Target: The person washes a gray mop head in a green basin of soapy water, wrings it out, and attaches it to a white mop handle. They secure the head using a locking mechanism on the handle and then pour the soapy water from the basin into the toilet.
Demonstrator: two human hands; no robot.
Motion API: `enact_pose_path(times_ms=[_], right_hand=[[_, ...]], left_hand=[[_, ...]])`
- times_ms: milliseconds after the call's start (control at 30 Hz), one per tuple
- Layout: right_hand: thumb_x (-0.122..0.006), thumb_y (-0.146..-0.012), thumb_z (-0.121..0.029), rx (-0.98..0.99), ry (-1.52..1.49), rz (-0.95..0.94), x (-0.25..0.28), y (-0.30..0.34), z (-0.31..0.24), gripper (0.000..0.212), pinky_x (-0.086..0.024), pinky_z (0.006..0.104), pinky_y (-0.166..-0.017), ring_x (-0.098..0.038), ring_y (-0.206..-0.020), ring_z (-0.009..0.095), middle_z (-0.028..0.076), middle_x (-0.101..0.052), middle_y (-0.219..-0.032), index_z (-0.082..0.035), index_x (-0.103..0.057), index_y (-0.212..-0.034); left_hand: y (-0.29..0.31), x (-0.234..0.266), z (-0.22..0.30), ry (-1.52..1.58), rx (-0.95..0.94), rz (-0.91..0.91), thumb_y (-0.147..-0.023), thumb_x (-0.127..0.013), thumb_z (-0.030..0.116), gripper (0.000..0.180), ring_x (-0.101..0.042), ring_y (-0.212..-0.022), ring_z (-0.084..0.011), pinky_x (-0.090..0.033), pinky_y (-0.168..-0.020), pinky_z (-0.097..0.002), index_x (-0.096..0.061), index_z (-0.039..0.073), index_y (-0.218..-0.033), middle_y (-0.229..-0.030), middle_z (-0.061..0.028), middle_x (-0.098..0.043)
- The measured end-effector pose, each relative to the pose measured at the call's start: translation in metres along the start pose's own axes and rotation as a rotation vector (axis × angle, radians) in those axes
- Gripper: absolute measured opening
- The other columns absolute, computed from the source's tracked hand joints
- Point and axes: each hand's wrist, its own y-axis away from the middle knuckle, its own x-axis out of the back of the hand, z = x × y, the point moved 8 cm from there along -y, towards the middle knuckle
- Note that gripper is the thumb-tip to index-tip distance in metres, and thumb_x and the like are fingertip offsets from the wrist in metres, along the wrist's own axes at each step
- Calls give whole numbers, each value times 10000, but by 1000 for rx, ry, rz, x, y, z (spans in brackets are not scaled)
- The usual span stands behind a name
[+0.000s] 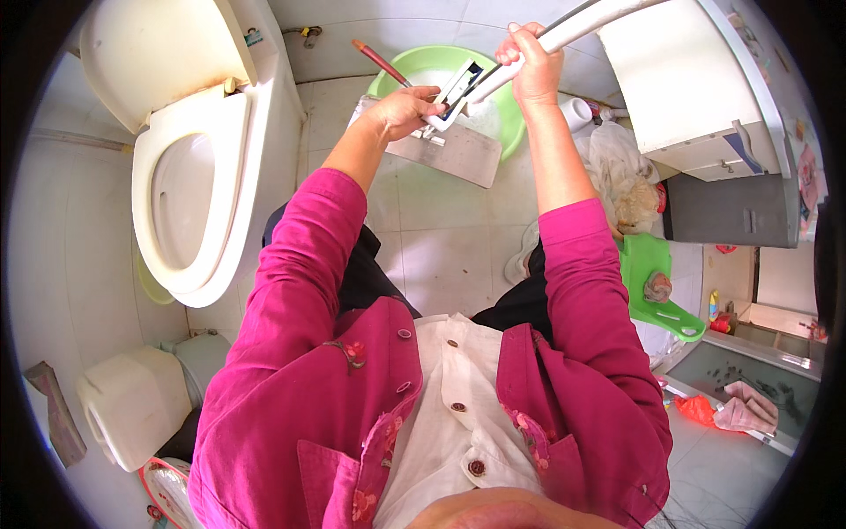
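Note:
My right hand [532, 66] is wrapped round the pale pole [582, 31] of a flat mop, which slopes down from the upper right. Lower and to the left, my left hand [407, 112] grips the white frame near the pole's bottom end. The mop's grey flat plate [458, 157] lies tilted below that hand, partly over the rim of a light green basin [509, 132]. Inside the basin the contents look whitish, though the mop covers much of them. A reddish-brown handle [381, 62] leans over the basin's left rim; its lower end is hidden.
A toilet [189, 189] with its lid raised stands on the left, a waste bin [137, 406] behind it. On the right are a white cabinet [679, 79], plastic bags [621, 167] and a green plastic stool [648, 273]. Pale tiles [445, 264] cover the floor.

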Motion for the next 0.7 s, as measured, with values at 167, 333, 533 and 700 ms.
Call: enact_pose_path(times_ms=[167,333,533,700], right_hand=[[-665,-795,-18,25,17,-49,-1,7,-2,215,-408,307,-483,-476,-486,142,44,-487,-574,-64,-484,-687],[-623,-836,-61,64,140,-8,-8,15,-1,235,-404,287,-518,-468,-496,143,29,-479,-552,-100,-472,-660],[-623,-845,-140,-65,56,-202,21,-14,33,125,-470,332,-575,-576,-602,182,63,-576,-631,-83,-559,-755],[-555,-854,-121,-170,-13,-467,-15,-3,6,254,-407,354,-709,-432,-607,153,3,-413,-572,-140,-385,-665]], left_hand=[[-8,-3,-9,-85,110,240,-945,-635,220,471,-602,-956,-163,-500,-864,-328,-505,-54,-1306,-1083,-75,-631],[-4,15,-14,58,111,540,-1034,-387,450,534,-645,-895,-173,-560,-705,-316,-521,-6,-1277,-1102,-119,-635],[13,50,-41,453,9,770,-1040,-345,408,504,-609,-960,-213,-478,-865,-414,-396,32,-1371,-1136,-112,-624],[8,36,-113,667,78,747,-1030,-367,426,418,-592,-948,-191,-454,-848,-435,-480,77,-1231,-1058,-74,-614]])
